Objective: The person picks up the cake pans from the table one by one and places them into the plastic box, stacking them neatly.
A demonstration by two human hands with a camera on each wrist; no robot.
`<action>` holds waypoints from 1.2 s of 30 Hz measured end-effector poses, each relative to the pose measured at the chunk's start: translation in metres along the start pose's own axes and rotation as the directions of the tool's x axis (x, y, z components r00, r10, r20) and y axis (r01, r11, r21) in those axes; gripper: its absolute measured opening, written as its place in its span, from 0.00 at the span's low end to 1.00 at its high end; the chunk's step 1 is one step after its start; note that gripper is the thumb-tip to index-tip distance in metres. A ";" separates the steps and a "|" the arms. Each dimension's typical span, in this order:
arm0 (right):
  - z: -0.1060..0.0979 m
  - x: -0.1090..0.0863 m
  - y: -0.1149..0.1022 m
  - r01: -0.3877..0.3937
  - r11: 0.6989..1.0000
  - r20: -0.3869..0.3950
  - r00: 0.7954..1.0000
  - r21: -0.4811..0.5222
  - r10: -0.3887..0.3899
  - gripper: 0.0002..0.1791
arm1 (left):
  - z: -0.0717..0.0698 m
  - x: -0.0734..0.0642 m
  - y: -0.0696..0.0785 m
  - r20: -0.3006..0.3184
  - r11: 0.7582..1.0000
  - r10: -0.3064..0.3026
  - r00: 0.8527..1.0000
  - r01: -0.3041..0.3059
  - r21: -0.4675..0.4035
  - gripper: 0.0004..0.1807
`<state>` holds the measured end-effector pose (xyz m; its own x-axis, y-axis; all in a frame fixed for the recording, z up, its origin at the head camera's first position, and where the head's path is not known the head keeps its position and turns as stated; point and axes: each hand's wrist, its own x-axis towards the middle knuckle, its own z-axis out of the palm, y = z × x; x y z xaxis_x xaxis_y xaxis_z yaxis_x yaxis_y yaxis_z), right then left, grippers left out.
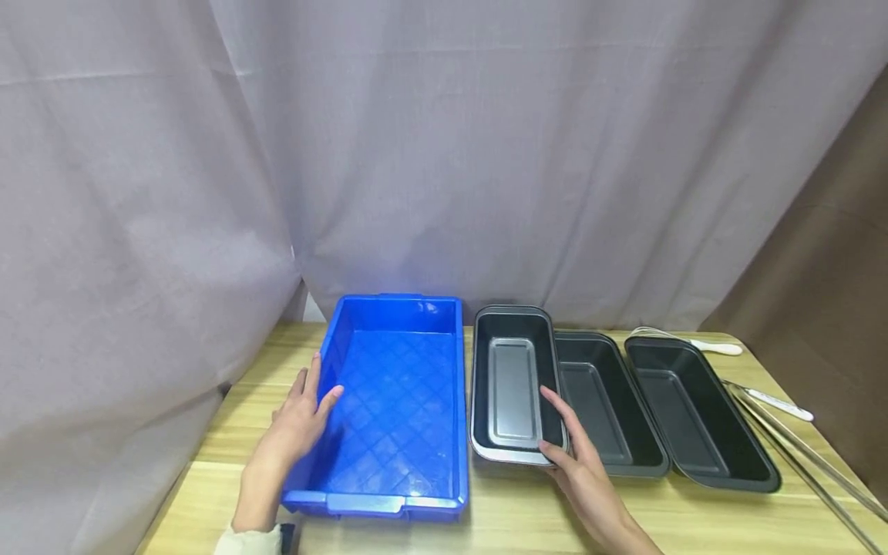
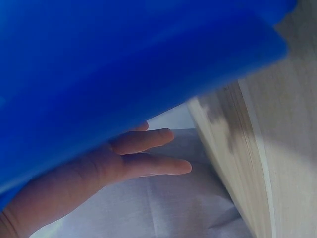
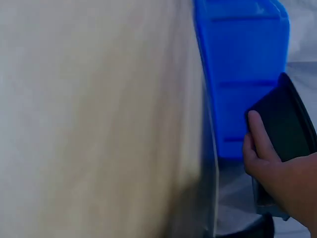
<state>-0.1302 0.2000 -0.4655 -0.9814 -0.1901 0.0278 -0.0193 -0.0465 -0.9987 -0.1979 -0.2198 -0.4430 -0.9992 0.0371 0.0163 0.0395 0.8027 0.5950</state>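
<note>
A blue plastic bin (image 1: 388,408) stands on the wooden table, left of centre in the head view. My left hand (image 1: 294,424) lies over its left rim, thumb on the inner side; the left wrist view shows extended fingers (image 2: 156,166) beyond the bin's wall. With my right hand (image 1: 586,478) I grip a dark loaf pan (image 1: 513,393) by its near right corner. That pan sits beside the bin, tipped slightly, and overlaps a second loaf pan (image 1: 597,401) in the head view. From the right wrist, the fingers (image 3: 260,134) press along the held pan's outer wall.
Another dark loaf pan (image 1: 701,416) stands farther right. Beyond it lie a whisk with a white handle (image 1: 718,348), a white-handled utensil (image 1: 780,403) and long metal pieces (image 1: 805,455) near the table's right edge. A grey curtain (image 1: 444,154) hangs behind the table (image 1: 388,539).
</note>
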 end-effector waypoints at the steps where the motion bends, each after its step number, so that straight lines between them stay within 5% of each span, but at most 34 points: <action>1: -0.002 0.000 -0.003 0.011 1.000 0.008 1.000 -0.004 -0.011 0.42 | -0.002 0.000 0.003 0.013 1.000 -0.010 1.000 0.010 0.007 0.45; 10: -0.008 0.003 -0.025 0.059 0.997 0.160 0.985 0.052 -0.066 0.41 | -0.004 0.000 0.011 0.020 1.000 -0.012 1.000 0.011 0.025 0.43; 27: 0.025 0.018 -0.059 0.076 0.997 0.193 0.979 -0.024 -0.070 0.46 | -0.007 -0.003 0.012 0.031 0.998 -0.043 0.999 0.041 0.050 0.43; 36: 0.059 0.031 -0.067 -0.039 0.995 0.209 0.978 0.089 0.020 0.51 | -0.007 -0.005 0.011 0.049 0.993 -0.059 0.997 0.053 0.101 0.45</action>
<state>-0.1481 0.1389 -0.3947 -0.9198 -0.3921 0.0162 0.0364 -0.1263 -0.9913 -0.1928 -0.2152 -0.4305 -0.9981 0.0194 -0.0584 -0.0132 0.8594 0.5112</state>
